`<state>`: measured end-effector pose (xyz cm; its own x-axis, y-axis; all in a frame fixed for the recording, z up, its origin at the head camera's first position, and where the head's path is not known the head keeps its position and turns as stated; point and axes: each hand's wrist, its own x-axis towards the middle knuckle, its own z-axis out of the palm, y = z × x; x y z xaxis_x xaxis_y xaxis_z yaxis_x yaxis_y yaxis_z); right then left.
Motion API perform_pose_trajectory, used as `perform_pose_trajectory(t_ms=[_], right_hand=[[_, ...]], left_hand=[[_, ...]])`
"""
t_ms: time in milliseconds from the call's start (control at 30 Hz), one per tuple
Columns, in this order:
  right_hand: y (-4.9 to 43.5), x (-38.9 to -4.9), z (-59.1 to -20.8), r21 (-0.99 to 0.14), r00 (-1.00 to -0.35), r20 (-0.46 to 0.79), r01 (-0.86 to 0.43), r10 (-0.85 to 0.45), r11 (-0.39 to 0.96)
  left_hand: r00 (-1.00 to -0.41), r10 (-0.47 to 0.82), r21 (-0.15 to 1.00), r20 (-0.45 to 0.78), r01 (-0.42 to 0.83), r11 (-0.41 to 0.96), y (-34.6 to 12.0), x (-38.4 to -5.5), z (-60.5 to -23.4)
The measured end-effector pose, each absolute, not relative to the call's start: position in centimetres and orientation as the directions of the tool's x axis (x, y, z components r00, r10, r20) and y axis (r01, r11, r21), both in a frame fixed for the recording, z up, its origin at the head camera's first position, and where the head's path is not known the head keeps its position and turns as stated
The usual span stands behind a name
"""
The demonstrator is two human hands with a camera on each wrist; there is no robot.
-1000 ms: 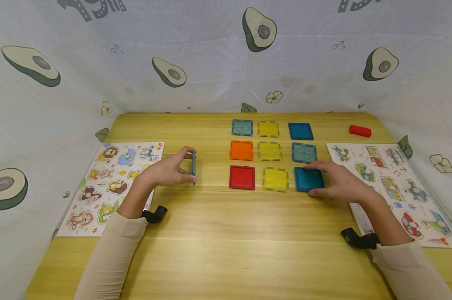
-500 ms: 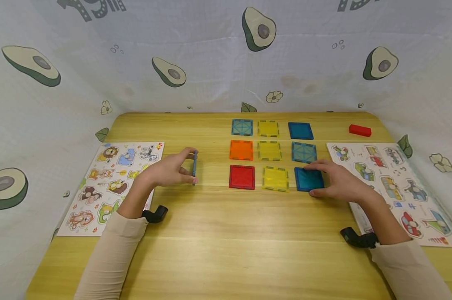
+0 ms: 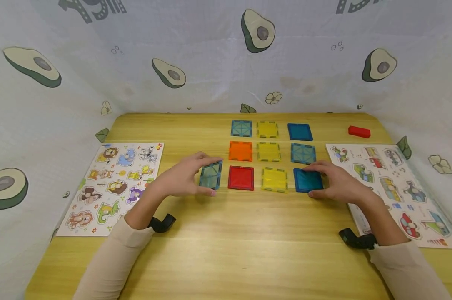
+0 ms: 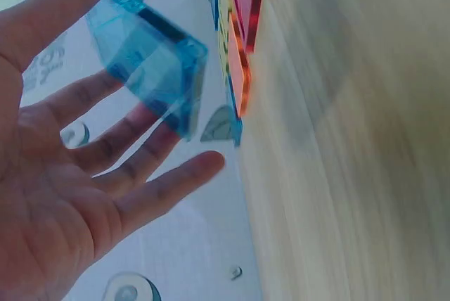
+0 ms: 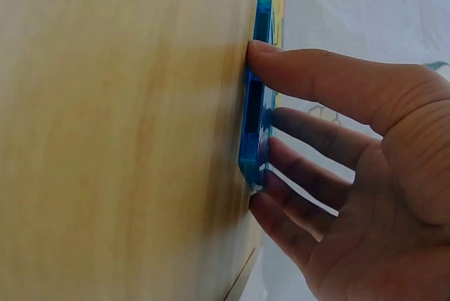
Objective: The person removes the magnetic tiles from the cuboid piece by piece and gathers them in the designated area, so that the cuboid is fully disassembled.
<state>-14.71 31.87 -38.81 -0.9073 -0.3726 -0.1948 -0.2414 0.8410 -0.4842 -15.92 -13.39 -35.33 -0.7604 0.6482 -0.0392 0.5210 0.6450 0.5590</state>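
My left hand (image 3: 182,176) pinches a light blue see-through magnetic tile (image 3: 211,175) by opposite edges, thumb on the near side. In the left wrist view that tile (image 4: 151,58) is tilted and raised above the table. Just right of it lies a red tile (image 3: 241,178). My right hand (image 3: 338,182) grips a dark blue magnetic tile (image 3: 307,180) at the near right corner of the tile grid. Seen from the right wrist, the thumb presses one edge of this tile (image 5: 254,118), which is flat at the table surface; the fingers reach its other sides.
More square tiles form rows: an orange tile (image 3: 240,151), yellow tiles (image 3: 268,151) and blue tiles (image 3: 300,131). A red block (image 3: 359,131) lies at the back right. An animal puzzle board (image 3: 109,187) is on the left, a vehicle puzzle board (image 3: 394,183) on the right.
My left hand has moved right and slightly nearer with the light blue tile, turning it from edge-on so its face shows. My right hand has stayed on the dark blue tile.
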Motion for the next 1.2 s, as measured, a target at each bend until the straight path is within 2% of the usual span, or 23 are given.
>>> perform_pose_trajectory(t_ms=[233, 533, 1000, 1200], right_hand=[[31.7, -14.5, -38.8, -0.477, -0.910, -0.192, -0.241, -0.368, 0.845], [31.9, -14.5, -39.0, -0.475, -0.909, -0.198, -0.239, -0.368, 0.847], [31.8, -14.8, -38.8, -0.482, -0.910, -0.193, -0.239, -0.367, 0.843], [31.6, -14.8, -38.9, -0.487, -0.912, -0.198, -0.226, -0.359, 0.843]], left_hand=[[-0.747, 0.663, 0.555, 0.037, 0.568, 0.608, -11.5, -14.2, -35.7], [-0.771, 0.636, 0.595, 0.015, 0.518, 0.614, -9.3, -12.4, -36.6], [-0.772, 0.629, 0.465, -0.087, 0.527, 0.711, -6.3, -10.3, -38.4], [-0.748, 0.660, 0.420, -0.078, 0.575, 0.702, -5.2, -9.5, -39.6]])
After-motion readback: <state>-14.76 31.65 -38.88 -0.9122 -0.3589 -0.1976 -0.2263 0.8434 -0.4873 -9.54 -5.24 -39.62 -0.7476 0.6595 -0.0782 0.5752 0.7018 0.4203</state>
